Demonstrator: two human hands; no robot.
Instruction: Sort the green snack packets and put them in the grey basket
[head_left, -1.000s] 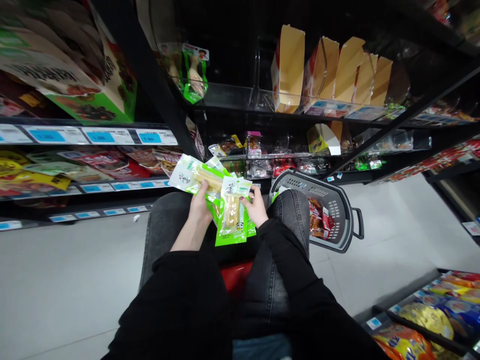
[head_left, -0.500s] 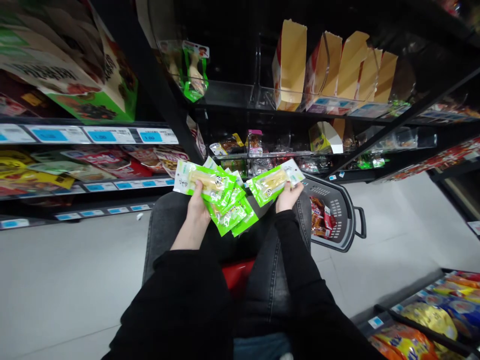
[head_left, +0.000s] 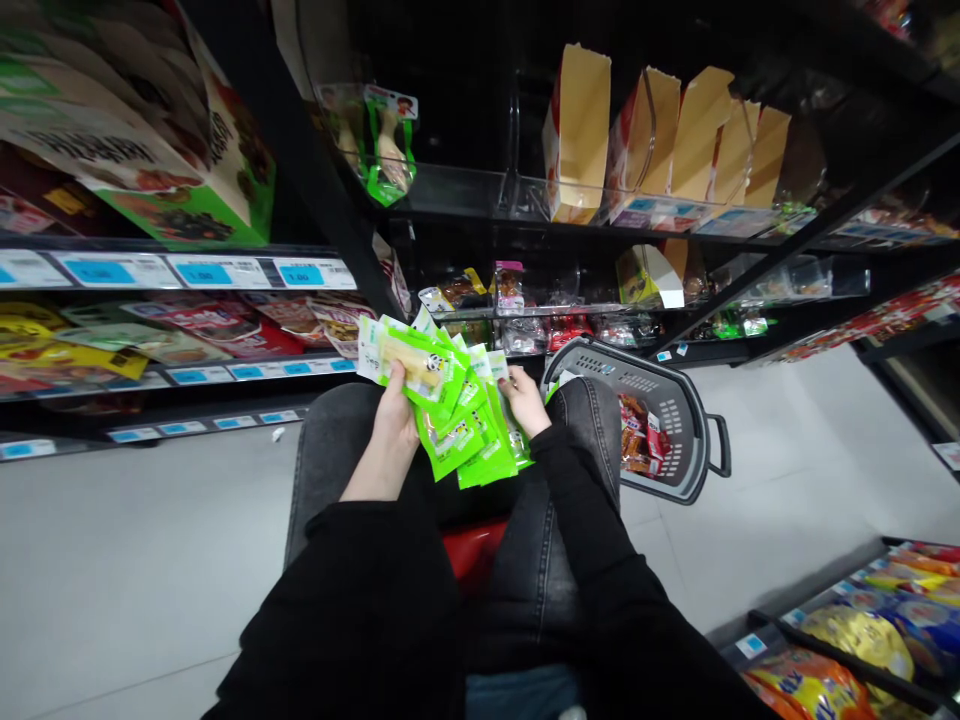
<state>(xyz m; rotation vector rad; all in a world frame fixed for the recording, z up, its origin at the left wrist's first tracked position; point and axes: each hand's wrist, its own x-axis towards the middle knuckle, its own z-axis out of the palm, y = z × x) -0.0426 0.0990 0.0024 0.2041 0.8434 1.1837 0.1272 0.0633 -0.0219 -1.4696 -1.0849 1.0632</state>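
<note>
Over the person's lap, the left hand (head_left: 396, 412) pinches a fanned stack of green snack packets (head_left: 450, 400), light, slick and floppy, best gripped by their edges, while the right hand (head_left: 523, 398) clasps them at 3 o'clock.

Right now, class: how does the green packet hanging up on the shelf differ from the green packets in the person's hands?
The hanging packet hangs upright and alone, untouched; the held packets are several, fanned and tilted over the lap. The left hand grips them and the right hand meets their edge. Both are bright green with a pale snack inside.
</note>
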